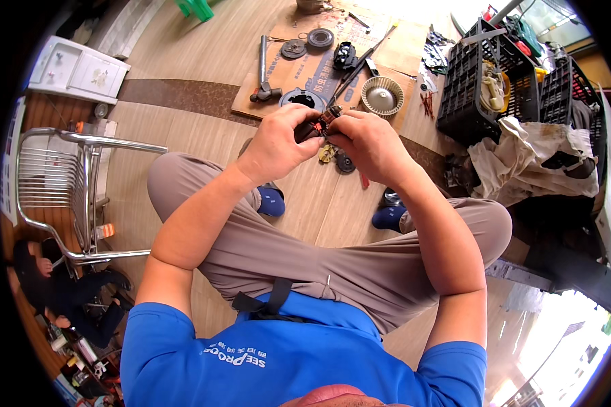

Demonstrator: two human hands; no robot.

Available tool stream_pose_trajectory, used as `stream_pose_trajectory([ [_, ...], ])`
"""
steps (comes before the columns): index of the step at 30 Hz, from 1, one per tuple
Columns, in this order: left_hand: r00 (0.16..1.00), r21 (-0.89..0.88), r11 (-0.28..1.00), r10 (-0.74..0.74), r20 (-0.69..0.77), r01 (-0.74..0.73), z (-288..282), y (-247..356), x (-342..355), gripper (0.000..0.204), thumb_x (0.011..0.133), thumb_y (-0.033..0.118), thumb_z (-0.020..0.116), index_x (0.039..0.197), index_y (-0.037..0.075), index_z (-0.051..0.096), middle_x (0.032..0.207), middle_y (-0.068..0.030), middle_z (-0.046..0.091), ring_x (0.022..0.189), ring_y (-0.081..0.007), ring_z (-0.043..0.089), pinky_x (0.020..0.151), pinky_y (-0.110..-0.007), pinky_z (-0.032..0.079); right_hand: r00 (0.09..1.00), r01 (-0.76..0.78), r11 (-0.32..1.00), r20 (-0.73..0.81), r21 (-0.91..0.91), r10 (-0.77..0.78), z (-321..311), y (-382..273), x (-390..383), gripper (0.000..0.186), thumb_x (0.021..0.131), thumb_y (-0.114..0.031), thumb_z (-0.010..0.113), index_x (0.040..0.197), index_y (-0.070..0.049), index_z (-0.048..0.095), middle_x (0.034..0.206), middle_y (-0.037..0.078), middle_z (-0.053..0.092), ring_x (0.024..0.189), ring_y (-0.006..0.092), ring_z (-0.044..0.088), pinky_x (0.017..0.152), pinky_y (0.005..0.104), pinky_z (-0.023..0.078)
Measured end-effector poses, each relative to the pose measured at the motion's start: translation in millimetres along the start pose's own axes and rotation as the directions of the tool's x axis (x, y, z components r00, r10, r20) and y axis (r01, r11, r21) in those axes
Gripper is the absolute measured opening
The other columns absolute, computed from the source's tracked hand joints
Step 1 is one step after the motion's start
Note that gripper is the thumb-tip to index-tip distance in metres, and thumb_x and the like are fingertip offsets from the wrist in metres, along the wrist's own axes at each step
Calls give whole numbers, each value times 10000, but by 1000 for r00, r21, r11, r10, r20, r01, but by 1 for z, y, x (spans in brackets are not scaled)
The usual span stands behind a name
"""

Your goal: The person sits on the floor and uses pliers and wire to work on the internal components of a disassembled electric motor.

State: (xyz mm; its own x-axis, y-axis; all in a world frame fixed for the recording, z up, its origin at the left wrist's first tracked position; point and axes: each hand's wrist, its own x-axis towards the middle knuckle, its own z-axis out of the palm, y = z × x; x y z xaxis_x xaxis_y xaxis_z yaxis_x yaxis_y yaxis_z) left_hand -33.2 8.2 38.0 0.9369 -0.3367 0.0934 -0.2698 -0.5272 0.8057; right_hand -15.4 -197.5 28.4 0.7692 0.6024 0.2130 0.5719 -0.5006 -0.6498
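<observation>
Both hands meet above the floor between my knees, fingers curled in. My left hand (278,141) grips a dark part with a bit of red, mostly hidden by the fingers. Pinched in my right hand (370,141) is a small copper-brown and black piece (330,117), perhaps a motor armature; it touches or nearly touches the left hand's part. Just beyond lies a dark ring-shaped housing (301,99). To its right sits a pale blower wheel (382,95). Beneath the right hand are a yellowish metal part (326,153) and a dark round part (345,161).
On flattened cardboard (387,51) lie a hammer (263,71), a black ring (320,39), a dark disc (293,49) and a black block-like part (345,55). Black crates (478,85) and a pale cloth (523,159) stand right. A metal chair (85,193) and a seated person (68,295) are left.
</observation>
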Motion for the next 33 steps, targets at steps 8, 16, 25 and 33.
stream_pose_trajectory([
  [8,959,-462,846,-279,41,266,10,-20,3,304,860,40,690,1137,-62,620,979,-83,683,892,-122,649,789,-260,526,996,75,964,-32,-255,-86,9,-6,1,63,849,-132,576,852,-69,570,836,99,608,851,302,608,764,418,457],
  [16,919,-878,439,-394,3,191,-13,-29,10,269,998,113,516,1227,-23,556,1099,-136,669,958,-231,675,851,-391,569,1000,18,916,6,-400,-17,14,-19,-13,45,795,-91,553,828,-75,580,825,80,618,840,269,625,779,401,457],
  [25,980,-960,221,-141,141,170,-12,-19,8,317,998,104,483,1279,-40,518,1180,-194,633,1048,-286,655,918,-430,542,970,-183,856,-228,-484,79,1,24,-13,30,787,-53,549,778,-64,575,774,113,622,749,281,637,695,397,480],
  [33,972,-674,705,-215,96,222,-5,-7,3,334,911,31,623,1220,-77,554,1077,-64,657,949,-75,611,841,-221,523,883,-217,840,-468,-497,-48,-44,28,-15,77,842,-103,598,797,-58,554,749,117,593,713,323,596,662,430,457],
])
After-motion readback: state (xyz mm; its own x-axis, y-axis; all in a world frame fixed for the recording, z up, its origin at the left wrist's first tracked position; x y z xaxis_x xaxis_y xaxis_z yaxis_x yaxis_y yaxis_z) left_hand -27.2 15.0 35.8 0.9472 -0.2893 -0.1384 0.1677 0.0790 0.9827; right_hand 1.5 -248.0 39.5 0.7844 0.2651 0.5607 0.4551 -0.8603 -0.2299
